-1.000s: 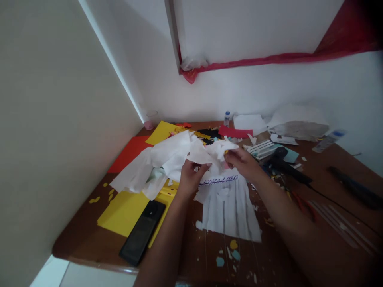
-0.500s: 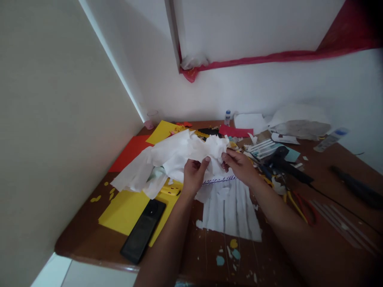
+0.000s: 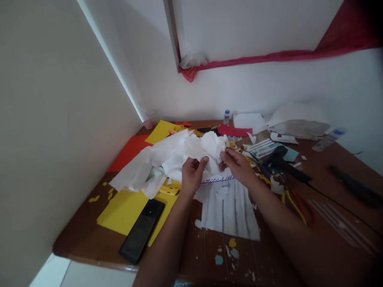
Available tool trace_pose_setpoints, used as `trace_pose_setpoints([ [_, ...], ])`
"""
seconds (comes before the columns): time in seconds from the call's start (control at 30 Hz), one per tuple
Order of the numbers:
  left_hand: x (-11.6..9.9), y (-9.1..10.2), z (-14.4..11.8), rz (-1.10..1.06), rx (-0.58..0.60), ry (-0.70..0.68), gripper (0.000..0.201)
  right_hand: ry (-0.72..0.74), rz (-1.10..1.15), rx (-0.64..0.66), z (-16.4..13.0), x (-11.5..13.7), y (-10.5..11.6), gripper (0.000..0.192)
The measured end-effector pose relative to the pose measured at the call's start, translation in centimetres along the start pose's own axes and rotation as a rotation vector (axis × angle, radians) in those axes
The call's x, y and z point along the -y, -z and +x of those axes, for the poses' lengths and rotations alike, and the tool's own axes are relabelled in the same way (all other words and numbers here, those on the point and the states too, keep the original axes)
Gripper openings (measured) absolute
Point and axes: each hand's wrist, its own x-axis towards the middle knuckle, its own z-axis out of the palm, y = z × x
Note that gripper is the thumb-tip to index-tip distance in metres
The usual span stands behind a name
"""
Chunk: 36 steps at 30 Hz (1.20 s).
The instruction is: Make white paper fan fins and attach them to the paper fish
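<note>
Both hands are raised over the brown table, at a crumpled piece of white tissue paper point(image 3: 213, 142). My left hand point(image 3: 193, 173) is closed on its near left edge, thumb on top. My right hand point(image 3: 235, 162) pinches its right edge between thumb and fingers. Behind and to the left spreads a heap of loose white paper point(image 3: 170, 149). Under my hands lies a pleated white paper sheet point(image 3: 229, 211), with a strip marked in purple point(image 3: 220, 180) along its far edge.
A black phone point(image 3: 142, 231) lies on yellow sheets point(image 3: 115, 213) at left. To the right are a black glue gun point(image 3: 289, 165) with its cord, pliers point(image 3: 299, 207), glue sticks point(image 3: 335, 223) and a dark-handled tool point(image 3: 356, 185). Paper scraps point(image 3: 227, 255) litter the front.
My right hand has shifted slightly left along the white tissue paper, whose crumpled edge looks a little more spread. The whole view has drifted slightly.
</note>
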Motion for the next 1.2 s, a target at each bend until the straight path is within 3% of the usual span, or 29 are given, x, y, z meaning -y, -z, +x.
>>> trace_pose_setpoints([
  [0.13, 0.1, 0.3, 0.0, 0.099, -0.05, 0.021, 0.055, 0.007, -0.002, -0.028, 0.1, 0.5, 0.4, 0.045],
  [0.2, -0.3, 0.8, 0.1, 0.12, -0.013, -0.003, 0.052, 0.019, -0.003, -0.07, 0.0, 0.6, 1.1, 0.046],
  [0.33, -1.1, 3.2, 0.9, 0.18, 0.215, -0.048, 0.044, 0.043, -0.107, -0.212, -0.9, 1.0, 3.6, 0.043],
  [0.43, -1.2, 5.5, 1.5, 0.336, 0.45, -0.007, 0.064, 0.032, -0.263, -0.26, -2.5, 1.2, 5.7, 0.039],
  [0.53, -0.8, 6.7, 1.8, 0.537, 0.53, 0.009, 0.07, 0.022, -0.402, -0.277, -4.5, 0.9, 7.6, 0.037],
  [0.67, -0.7, 6.7, 1.9, 0.624, 0.496, -0.032, 0.05, 0.022, -0.467, -0.301, -6.4, -0.3, 8.9, 0.037],
  [0.8, -1.2, 6.5, 1.9, 0.532, 0.418, -0.002, 0.055, 0.155, -0.582, -0.291, -7.0, -1.1, 9.4, 0.033],
  [0.93, -1.8, 6.7, 1.8, 0.458, 0.467, 0.034, 0.056, 0.281, -0.757, -0.304, -7.0, -1.9, 9.8, 0.039],
  [1.07, -1.8, 7.0, 1.8, 0.418, 0.493, 0.084, 0.06, 0.197, -0.759, -0.274, -7.1, -3.2, 10.0, 0.051],
  [1.2, -1.5, 6.6, 1.9, 0.43, 0.419, 0.059, 0.061, 0.186, -0.803, -0.211, -7.3, -3.8, 9.7, 0.05],
])
